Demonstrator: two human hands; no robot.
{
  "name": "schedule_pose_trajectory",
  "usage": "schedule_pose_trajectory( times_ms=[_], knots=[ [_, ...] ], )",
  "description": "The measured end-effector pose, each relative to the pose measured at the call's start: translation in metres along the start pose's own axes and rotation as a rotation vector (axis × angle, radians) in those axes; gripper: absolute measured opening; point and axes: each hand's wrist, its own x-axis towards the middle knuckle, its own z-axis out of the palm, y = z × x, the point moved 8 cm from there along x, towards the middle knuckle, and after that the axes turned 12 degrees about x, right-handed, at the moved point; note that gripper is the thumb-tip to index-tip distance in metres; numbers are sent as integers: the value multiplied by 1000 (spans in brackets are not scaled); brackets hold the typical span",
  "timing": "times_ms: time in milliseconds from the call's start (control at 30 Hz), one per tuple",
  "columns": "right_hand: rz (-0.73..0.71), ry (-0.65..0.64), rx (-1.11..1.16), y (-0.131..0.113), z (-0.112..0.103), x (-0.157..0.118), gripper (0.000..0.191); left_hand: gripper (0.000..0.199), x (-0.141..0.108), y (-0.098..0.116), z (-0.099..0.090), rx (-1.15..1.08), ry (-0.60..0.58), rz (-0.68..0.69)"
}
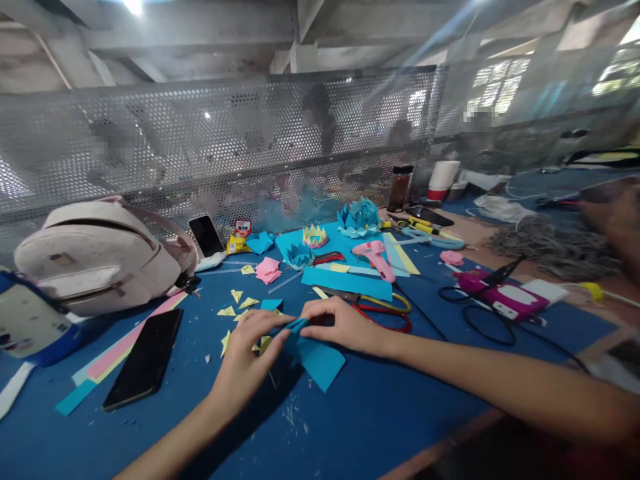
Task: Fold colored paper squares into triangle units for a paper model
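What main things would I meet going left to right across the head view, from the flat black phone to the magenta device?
Flat black phone, left hand, held blue paper, pink glue gun, magenta device. The right hand overlaps the paper and glue gun left to right, so its place is unclear.

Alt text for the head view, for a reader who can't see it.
A person's left hand and right hand pinch blue paper over a blue table. Small yellow paper pieces and a pink glue gun lie beyond; a pale backpack stands at left.
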Motion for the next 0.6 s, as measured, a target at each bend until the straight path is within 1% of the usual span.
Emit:
schedule_pose_trajectory(
  times_ms=[100,167,267,333,400,433,567,600],
  knots=[
    [30,-18,10,3,-1,-4,34,24,3,-10,0,-51,16,-88],
    [46,-29,24,5,2,-6,33,21,5,-15,3,-85,20,-133],
    [50,-27,72,7,8,-9,33,26,5,-18,6,-115,33,-156],
    [40,-1,107,8,11,-11,32,22,5,-17,4,-111,60,-136],
    [19,36,120,6,10,-12,32,10,4,-13,1,-94,88,-98],
    [6,54,121,5,9,-13,31,8,3,-11,0,-86,93,-79],
    [-15,137,126,5,1,-13,34,14,-2,0,2,-92,47,-14],
    [-4,156,138,7,-1,-13,36,20,-4,3,4,-99,31,0]
  ],
)
